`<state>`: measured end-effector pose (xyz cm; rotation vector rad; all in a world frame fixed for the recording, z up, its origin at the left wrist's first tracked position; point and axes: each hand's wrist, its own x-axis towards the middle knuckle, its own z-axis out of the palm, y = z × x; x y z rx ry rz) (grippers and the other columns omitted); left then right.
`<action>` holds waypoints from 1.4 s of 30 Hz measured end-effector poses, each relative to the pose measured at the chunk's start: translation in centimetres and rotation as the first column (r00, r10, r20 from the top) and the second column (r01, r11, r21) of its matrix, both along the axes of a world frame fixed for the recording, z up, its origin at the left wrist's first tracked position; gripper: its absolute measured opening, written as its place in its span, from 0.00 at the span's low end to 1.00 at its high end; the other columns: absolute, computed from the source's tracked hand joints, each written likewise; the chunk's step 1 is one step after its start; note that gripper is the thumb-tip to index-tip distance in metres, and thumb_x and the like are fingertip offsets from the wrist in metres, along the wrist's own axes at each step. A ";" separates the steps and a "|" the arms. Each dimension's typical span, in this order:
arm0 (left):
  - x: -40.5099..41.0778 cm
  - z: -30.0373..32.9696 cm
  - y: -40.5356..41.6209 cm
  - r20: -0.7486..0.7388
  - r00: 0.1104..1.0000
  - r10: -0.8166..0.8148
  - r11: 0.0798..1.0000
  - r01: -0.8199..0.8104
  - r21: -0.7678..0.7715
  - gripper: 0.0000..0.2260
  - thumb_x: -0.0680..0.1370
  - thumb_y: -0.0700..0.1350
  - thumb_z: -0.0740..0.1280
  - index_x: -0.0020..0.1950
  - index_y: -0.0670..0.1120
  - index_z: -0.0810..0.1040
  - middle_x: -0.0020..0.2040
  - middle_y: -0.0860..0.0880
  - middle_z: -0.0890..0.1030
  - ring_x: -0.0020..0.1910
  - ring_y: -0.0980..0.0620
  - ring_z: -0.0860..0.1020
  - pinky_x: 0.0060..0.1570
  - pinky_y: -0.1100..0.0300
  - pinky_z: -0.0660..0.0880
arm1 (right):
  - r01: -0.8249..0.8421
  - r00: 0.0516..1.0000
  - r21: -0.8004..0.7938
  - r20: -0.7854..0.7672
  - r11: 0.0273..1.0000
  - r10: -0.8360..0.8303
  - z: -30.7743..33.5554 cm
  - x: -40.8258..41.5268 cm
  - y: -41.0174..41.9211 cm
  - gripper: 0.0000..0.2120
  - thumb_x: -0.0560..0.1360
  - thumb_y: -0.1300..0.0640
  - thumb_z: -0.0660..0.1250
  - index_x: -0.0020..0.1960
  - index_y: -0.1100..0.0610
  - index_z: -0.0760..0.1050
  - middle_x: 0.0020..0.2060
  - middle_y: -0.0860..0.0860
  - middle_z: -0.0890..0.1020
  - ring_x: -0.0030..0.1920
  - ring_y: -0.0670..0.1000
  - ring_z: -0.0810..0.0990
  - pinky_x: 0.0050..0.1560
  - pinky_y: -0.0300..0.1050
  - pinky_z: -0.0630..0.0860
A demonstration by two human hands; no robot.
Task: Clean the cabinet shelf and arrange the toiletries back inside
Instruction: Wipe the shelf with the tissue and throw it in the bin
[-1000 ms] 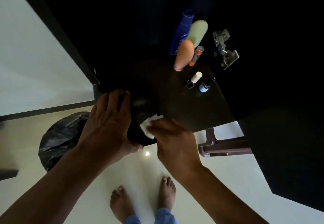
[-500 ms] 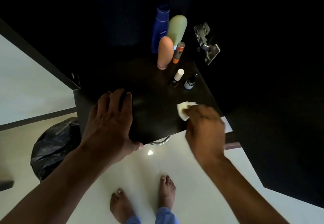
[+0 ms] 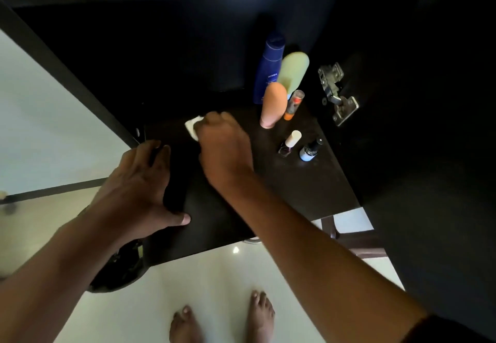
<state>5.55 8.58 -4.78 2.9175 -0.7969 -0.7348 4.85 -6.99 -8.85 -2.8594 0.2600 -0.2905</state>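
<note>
We wipe shelf (image 3: pixel 281 181), frame centre: right hand (image 3: pixel 224 146) grip clamped on white wipe (image 3: pixel 192 127); left hand (image 3: pixel 139 184) flat, fingers straight, bracing. Toiletries (image 3: pixel 273 103) stand upper right. Next, we judge: wipe remaining patches, around bottles.

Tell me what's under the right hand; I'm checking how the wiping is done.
A white wipe sticks out from under the right hand, on the dark shelf. The rest of the wipe and the fingertips are covered.

Bare forearms, both hands (image 3: pixel 134 181) (image 3: pixel 224 149) without rings or gloves, dark short sleeve edge (image 3: pixel 445 329) at right arm, bare feet (image 3: pixel 185 326).
</note>
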 end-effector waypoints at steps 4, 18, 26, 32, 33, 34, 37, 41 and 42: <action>-0.1 0.0 0.2 0.008 1.000 0.007 1.000 -0.007 -0.005 0.61 0.65 0.66 0.78 0.84 0.47 0.45 0.83 0.48 0.48 0.82 0.45 0.51 0.77 0.51 0.62 | 0.062 0.998 -0.026 -0.022 0.998 -0.062 0.6 0.2 -0.5 0.07 0.68 0.70 0.68 0.45 0.64 0.81 0.46 0.59 0.81 0.49 0.62 0.79 0.34 0.48 0.67; -0.9 -0.2 0.2 0.010 1.000 -0.007 0.999 0.007 -0.031 0.55 0.70 0.62 0.77 0.84 0.46 0.47 0.83 0.47 0.46 0.82 0.44 0.49 0.79 0.51 0.58 | 0.250 0.958 -0.012 -0.139 0.968 -0.249 -0.2 -17.9 -5.5 0.22 0.60 0.70 0.79 0.52 0.56 0.86 0.50 0.52 0.86 0.47 0.56 0.84 0.46 0.47 0.82; -1.5 -0.7 -0.8 -0.003 1.000 -0.023 0.995 0.022 -0.099 0.45 0.75 0.57 0.73 0.83 0.45 0.52 0.82 0.47 0.52 0.82 0.43 0.51 0.78 0.50 0.61 | 0.217 0.972 0.060 -0.107 0.974 -0.210 -0.7 -12.3 -1.4 0.20 0.59 0.71 0.70 0.48 0.56 0.86 0.46 0.51 0.84 0.45 0.57 0.82 0.38 0.48 0.82; -1.4 0.2 2.2 0.039 0.985 0.167 0.927 -0.144 -0.348 0.28 0.80 0.40 0.65 0.80 0.46 0.64 0.79 0.48 0.65 0.79 0.46 0.62 0.73 0.55 0.64 | -0.050 0.988 0.130 -0.141 0.990 0.068 -1.1 -10.5 5.4 0.17 0.68 0.65 0.65 0.52 0.53 0.83 0.52 0.49 0.83 0.53 0.53 0.80 0.46 0.48 0.82; -1.4 0.3 3.0 0.045 0.980 0.195 0.908 -0.164 -0.385 0.26 0.79 0.38 0.65 0.78 0.46 0.67 0.77 0.47 0.69 0.77 0.45 0.65 0.71 0.56 0.65 | -0.084 0.985 0.148 -0.139 0.985 0.105 -1.1 -10.5 6.6 0.15 0.70 0.65 0.68 0.54 0.53 0.83 0.53 0.49 0.83 0.54 0.53 0.80 0.47 0.48 0.82; -1.3 0.4 4.0 0.048 0.973 0.224 0.891 -0.185 -0.414 0.26 0.79 0.36 0.65 0.77 0.46 0.70 0.75 0.47 0.71 0.75 0.45 0.67 0.69 0.58 0.65 | -0.121 0.981 0.166 -0.133 0.979 0.144 -1.2 -10.6 7.8 0.14 0.71 0.63 0.70 0.54 0.53 0.83 0.54 0.49 0.83 0.55 0.53 0.80 0.48 0.48 0.82; -0.9 -0.5 8.5 0.042 0.940 0.339 0.855 -0.289 -0.431 0.24 0.78 0.35 0.64 0.75 0.47 0.73 0.74 0.48 0.74 0.73 0.46 0.70 0.66 0.62 0.63 | -0.224 0.966 0.223 -0.079 0.949 0.247 -1.0 -10.7 11.4 0.14 0.68 0.64 0.77 0.52 0.56 0.84 0.51 0.50 0.85 0.53 0.52 0.82 0.49 0.47 0.83; -0.5 -2.1 15.5 0.025 0.860 0.510 0.786 -0.454 -0.419 0.24 0.79 0.33 0.62 0.74 0.48 0.74 0.72 0.49 0.75 0.70 0.48 0.72 0.60 0.66 0.63 | -0.289 0.951 0.282 -0.025 0.915 0.309 -0.9 -10.1 16.4 0.16 0.63 0.68 0.81 0.48 0.59 0.83 0.46 0.52 0.86 0.47 0.54 0.84 0.46 0.47 0.84; -0.6 -2.3 17.0 0.020 0.844 0.536 0.772 -0.480 -0.417 0.24 0.79 0.33 0.61 0.74 0.48 0.74 0.72 0.49 0.76 0.70 0.47 0.73 0.60 0.65 0.63 | -0.290 0.949 0.304 -0.033 0.908 0.314 -1.1 -9.7 17.5 0.16 0.63 0.68 0.81 0.48 0.59 0.83 0.45 0.53 0.86 0.46 0.55 0.84 0.45 0.47 0.85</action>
